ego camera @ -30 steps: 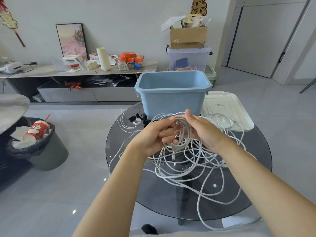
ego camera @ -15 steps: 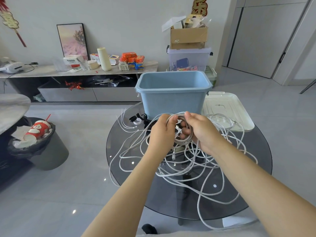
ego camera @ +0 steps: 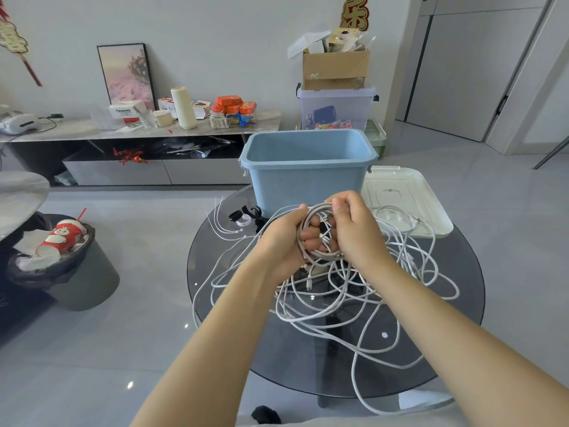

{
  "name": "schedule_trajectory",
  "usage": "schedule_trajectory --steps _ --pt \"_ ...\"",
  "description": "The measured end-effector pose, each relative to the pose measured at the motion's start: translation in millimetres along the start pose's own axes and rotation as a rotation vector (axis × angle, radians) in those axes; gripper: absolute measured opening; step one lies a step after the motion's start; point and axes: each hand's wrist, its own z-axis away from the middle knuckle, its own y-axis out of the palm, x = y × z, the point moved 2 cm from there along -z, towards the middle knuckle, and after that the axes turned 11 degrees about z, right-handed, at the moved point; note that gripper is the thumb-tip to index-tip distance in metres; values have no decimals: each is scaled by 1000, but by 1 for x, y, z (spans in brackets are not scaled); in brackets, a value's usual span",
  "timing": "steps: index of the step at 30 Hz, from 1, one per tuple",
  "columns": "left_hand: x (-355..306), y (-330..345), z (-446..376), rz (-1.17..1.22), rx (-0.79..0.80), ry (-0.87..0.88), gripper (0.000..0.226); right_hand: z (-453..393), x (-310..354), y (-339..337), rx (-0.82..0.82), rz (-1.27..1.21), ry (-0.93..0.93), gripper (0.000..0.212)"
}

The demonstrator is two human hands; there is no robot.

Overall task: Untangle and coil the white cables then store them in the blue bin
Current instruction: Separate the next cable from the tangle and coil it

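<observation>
Head view: left hand (ego camera: 284, 241) and right hand (ego camera: 351, 229) both curl around a small coil (ego camera: 317, 238) of white cable at centre. Loose white cables (ego camera: 338, 303) sprawl at 6 o'clock on the glass table (ego camera: 455, 334); blue bin (ego camera: 308, 177) (open-topped) stands at 12 o'clock. Trailing strands may snag the tangle, dragging it along or loosening the coil.

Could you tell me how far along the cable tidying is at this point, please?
Early. Done: nothing looks stored; no cable shows in the visible part of the blue bin. In hand: the left hand and right hand both have a grip on one small coil of white cable. Left: most of the white cables lie tangled on the glass table, with some draped on the white lid.
</observation>
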Motion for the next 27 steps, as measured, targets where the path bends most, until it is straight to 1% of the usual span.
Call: schedule_trajectory --steps 2,4,6,7,10,12,13,15,18,19,20,21,22,23,25,26,27 --pt "1 -5 1 41 47 -26 42 -1 -1 0 70 -44 38 21" --pt "4 -6 1 86 65 -24 41 -3 -4 0 94 -72 55 25" --pt "4 -9 -2 141 45 -11 41 -4 -8 -1 121 -82 114 29" --pt "2 -12 -3 170 24 -3 41 -4 -10 -1 164 -121 175 29" --pt "-6 -27 -8 277 -62 49 42 0 -16 -4 431 -302 390 26" --pt "-13 -38 -11 357 -134 86 41 1 -20 -10 589 -325 451 24" --pt "-15 -44 -12 384 -169 98 42 -1 -23 -14 623 -331 464 25" --pt "-17 -51 -13 429 -223 118 42 -7 -30 -23 614 -271 466 27" --pt "-19 -59 -14 515 -274 157 41 -11 -38 -34 623 -4 422 27" --pt "-20 -61 -14 531 -286 169 40 -10 -38 -36 653 -5 432 25" --pt "-21 -63 -14 538 -299 179 39 -9 -37 -36 675 -74 467 21" --pt "-20 -64 -14 542 -310 190 38 -7 -34 -36 676 -140 496 17" --pt "-20 -64 -14 538 -321 205 37 -6 -31 -36 641 -124 492 13" --pt "-19 -63 -14 524 -332 221 37 -6 -29 -34 581 23 426 11" --pt "-18 -59 -13 462 -342 253 37 -5 -21 -32 458 494 186 15" --pt "-17 -57 -13 424 -336 267 38 -2 -12 -29 423 659 66 17" --pt "-17 -55 -13 391 -324 281 38 2 -4 -26 436 734 -3 18"
